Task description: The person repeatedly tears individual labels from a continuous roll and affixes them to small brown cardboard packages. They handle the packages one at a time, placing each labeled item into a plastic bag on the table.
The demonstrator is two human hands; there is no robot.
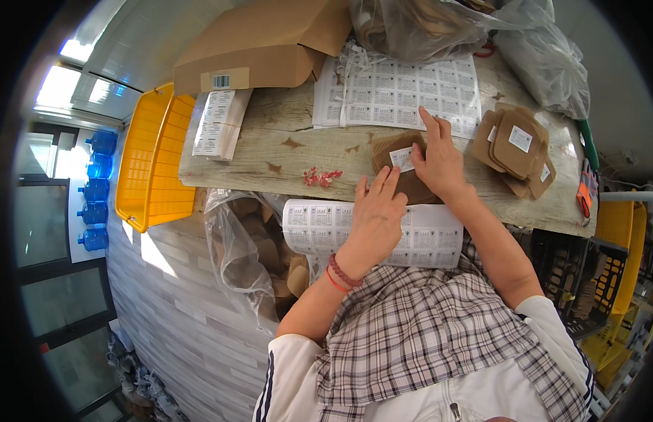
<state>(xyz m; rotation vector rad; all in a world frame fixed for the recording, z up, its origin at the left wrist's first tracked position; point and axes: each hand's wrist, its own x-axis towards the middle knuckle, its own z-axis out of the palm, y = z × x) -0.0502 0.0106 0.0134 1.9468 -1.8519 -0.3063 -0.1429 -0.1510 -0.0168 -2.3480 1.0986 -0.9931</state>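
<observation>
A brown rounded-corner cardboard piece lies at the near edge of the table, between my hands, apparently on others of its kind. On it sits a small white printed label. My left hand has its fingers stretched out, their tips at the label's lower left. With the index finger raised and extended, my right hand rests its thumb by the label's right side. A sheet of printed labels hangs over the table edge onto my lap, partly under my left hand and wrist.
Labelled brown pieces are piled at right, near orange-handled scissors. Label sheets, a cardboard box and plastic bags lie farther back. A yellow basket stands left; below, a clear bag holds brown pieces.
</observation>
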